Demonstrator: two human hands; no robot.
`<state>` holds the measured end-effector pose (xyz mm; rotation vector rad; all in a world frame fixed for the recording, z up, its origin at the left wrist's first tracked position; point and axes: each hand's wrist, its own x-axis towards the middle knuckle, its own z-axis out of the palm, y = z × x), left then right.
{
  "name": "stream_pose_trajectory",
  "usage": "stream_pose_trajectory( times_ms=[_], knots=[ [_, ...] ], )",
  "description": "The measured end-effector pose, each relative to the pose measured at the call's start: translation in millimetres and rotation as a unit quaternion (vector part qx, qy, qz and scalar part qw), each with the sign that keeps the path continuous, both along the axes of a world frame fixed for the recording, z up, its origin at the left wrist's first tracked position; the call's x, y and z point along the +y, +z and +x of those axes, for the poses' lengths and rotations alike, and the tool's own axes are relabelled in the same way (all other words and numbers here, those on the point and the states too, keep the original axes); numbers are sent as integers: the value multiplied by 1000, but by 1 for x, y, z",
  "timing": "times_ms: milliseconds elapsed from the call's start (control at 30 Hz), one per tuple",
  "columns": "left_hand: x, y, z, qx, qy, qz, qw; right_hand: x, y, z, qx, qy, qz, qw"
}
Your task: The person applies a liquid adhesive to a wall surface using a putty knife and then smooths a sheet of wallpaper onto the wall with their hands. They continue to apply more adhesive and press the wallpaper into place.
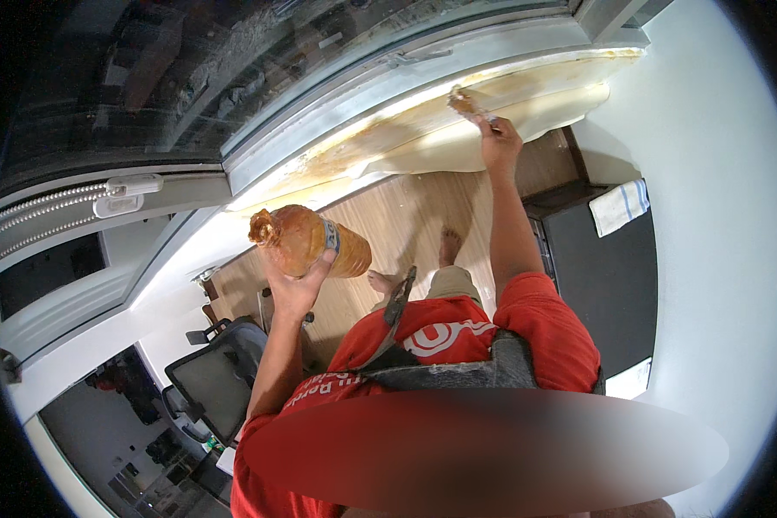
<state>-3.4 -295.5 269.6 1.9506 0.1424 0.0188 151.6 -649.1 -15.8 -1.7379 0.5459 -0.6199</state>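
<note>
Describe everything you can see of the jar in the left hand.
The jar is a clear, rounded plastic container filled or smeared with orange-brown paste, with a pale label band near its base. It lies tilted on its side, its crusted mouth pointing left. The left hand cups it from below, raised above the wooden floor.

The right hand (499, 142) works close under the window frame (337, 104), with the white wall (708, 155) near on its right. The sill (457, 121) lies open between the hands. The left hand (295, 289) has free air around its jar (315, 243); an office chair (220, 371) stands below.
</note>
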Motion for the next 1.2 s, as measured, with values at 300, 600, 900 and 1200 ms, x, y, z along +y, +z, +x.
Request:
stream_pose_trajectory(
  times_ms=[300,600,900,1200],
  knots=[
    [-6,-8,8,-10,-29,8,1000,7,33,-28,47,8,308,950],
    [-1,-8,6,-9,-11,14,1000,42,40,-5,-16,-43,395,917],
    [4,-24,9,-28,-46,40,998,12,55,-34,-77,-96,396,910],
    [-19,-58,20,-16,-70,-70,995,-8,38,-69,-44,-109,463,878]
  ],
)
